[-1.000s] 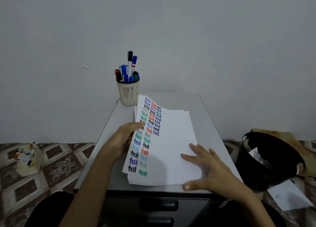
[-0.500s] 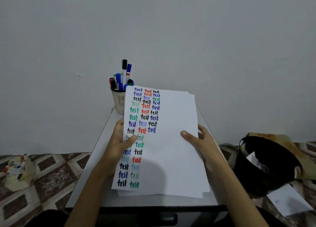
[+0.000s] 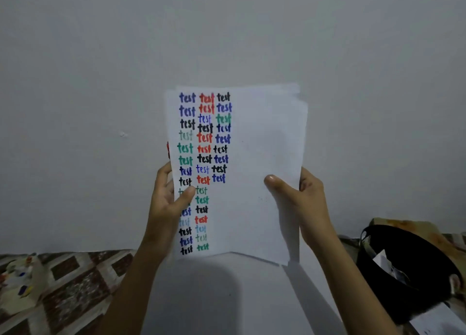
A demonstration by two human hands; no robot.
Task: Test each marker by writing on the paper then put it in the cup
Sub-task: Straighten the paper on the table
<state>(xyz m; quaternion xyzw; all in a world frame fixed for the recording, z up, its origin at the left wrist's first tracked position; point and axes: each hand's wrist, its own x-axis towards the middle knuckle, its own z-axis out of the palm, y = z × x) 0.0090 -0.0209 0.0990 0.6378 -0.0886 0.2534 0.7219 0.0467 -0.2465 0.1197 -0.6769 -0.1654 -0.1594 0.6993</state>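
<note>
Raised off the table (image 3: 227,297) to upright since a second ago: paper stack (image 3: 257,158), three columns of "test" marks, pinched at its side edges by left hand (image 3: 165,201) and right hand (image 3: 306,203), thumbs in front; cup hidden behind it, no loose marker in view, testing judged finished.

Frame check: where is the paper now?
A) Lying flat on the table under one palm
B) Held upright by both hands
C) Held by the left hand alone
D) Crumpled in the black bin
B: the left hand and right hand each hold a side edge of the paper, which stands upright facing the camera.
</note>
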